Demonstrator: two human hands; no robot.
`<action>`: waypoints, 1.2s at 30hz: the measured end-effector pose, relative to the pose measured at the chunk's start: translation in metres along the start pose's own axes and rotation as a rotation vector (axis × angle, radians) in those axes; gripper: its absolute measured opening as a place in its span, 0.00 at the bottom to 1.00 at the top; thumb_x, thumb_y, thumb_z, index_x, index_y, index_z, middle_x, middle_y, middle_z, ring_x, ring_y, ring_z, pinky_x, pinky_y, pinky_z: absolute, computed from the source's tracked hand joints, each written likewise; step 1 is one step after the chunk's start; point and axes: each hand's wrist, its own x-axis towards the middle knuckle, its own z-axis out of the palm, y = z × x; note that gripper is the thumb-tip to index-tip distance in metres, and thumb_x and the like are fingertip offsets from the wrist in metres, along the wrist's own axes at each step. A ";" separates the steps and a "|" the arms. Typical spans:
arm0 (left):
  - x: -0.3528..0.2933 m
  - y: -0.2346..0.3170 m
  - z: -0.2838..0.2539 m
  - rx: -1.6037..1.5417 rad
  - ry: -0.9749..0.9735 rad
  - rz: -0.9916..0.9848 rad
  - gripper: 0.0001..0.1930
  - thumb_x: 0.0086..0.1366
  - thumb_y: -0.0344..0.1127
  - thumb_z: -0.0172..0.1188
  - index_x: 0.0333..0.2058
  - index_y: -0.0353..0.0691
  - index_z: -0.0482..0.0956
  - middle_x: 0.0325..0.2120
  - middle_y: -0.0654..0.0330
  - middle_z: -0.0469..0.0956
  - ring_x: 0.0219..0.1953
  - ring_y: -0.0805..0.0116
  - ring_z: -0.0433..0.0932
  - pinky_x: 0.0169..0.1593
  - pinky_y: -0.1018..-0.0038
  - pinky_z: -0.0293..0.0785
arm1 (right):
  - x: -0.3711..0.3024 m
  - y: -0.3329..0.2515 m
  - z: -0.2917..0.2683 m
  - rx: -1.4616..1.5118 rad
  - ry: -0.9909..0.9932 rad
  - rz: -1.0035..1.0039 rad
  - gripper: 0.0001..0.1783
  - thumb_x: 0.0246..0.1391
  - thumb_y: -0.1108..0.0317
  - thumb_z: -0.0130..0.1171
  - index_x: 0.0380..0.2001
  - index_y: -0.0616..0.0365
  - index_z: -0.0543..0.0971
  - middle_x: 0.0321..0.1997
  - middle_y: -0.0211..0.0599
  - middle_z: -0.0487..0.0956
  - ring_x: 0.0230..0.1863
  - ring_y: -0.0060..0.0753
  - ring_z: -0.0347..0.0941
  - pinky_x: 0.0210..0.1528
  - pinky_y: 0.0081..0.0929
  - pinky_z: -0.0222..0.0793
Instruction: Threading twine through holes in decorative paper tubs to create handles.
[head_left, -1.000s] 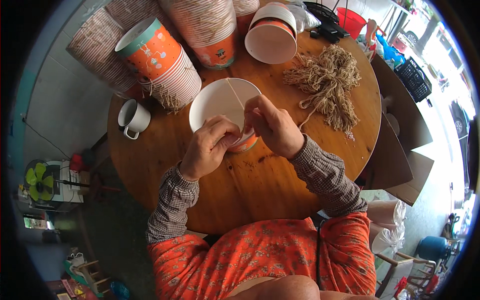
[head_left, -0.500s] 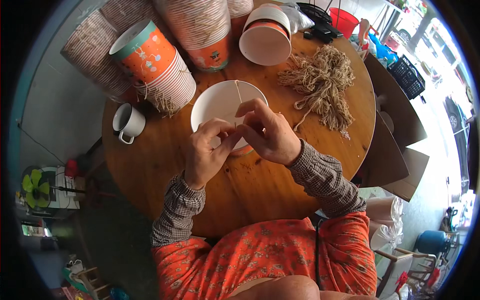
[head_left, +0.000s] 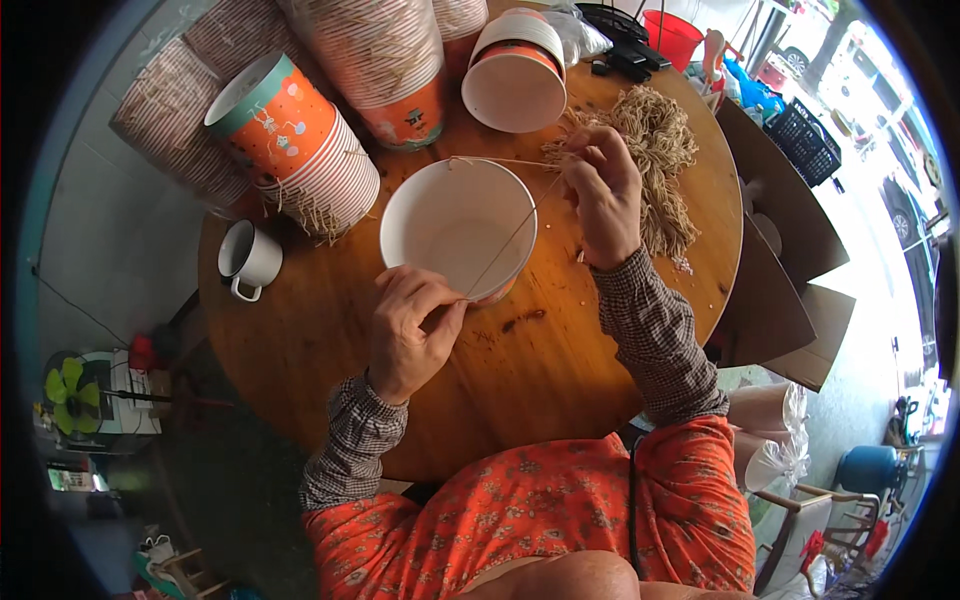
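In front of me a white-lined paper bucket (head_left: 455,215) stands upright with its mouth facing me. A thin tan string (head_left: 512,238) stretches taut across the mouth, from the near rim up to the right. My left hand (head_left: 412,325) pinches its lower end at the near rim. My right hand (head_left: 603,195) is raised off the bucket's right side, fingers closed on the other end. Another stretch of string runs from that hand to the bucket's far rim. Behind the right hand lies a heap of tan strings (head_left: 655,140).
Nested orange and green paper buckets (head_left: 285,125) lie at the left, with loose strings on them. More stacks (head_left: 415,110) stand behind, and white-mouthed buckets (head_left: 515,92) lie at the back. A white enamel mug (head_left: 252,258) stands left. Cardboard boxes (head_left: 765,290) adjoin the table's right side.
My right hand has moved up and right, away from my left hand, drawing the string taut across the bucket. My left hand stays by the near rim, still pinching.
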 end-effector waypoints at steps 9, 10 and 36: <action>0.009 0.004 -0.012 0.425 -0.054 0.254 0.06 0.54 0.30 0.64 0.31 0.44 0.77 0.28 0.68 0.74 0.33 0.69 0.73 0.46 0.68 0.65 | -0.005 0.038 -0.026 -0.405 -0.020 -0.300 0.06 0.53 0.79 0.52 0.36 0.62 0.72 0.27 0.30 0.72 0.27 0.20 0.69 0.29 0.18 0.65; 0.009 0.005 -0.013 0.427 -0.051 0.255 0.06 0.54 0.30 0.64 0.31 0.44 0.77 0.28 0.68 0.74 0.33 0.69 0.73 0.46 0.68 0.65 | -0.011 0.046 -0.033 -0.507 -0.094 -0.325 0.06 0.51 0.79 0.53 0.34 0.62 0.72 0.26 0.32 0.71 0.26 0.24 0.69 0.28 0.20 0.66; 0.111 -0.220 -0.145 -0.968 0.824 -0.543 0.07 0.63 0.36 0.63 0.35 0.43 0.76 0.30 0.66 0.76 0.31 0.75 0.74 0.38 0.78 0.72 | -0.065 0.075 -0.044 -0.675 -0.345 -0.267 0.21 0.49 0.75 0.60 0.49 0.59 0.73 0.52 0.42 0.71 0.34 0.30 0.75 0.33 0.27 0.73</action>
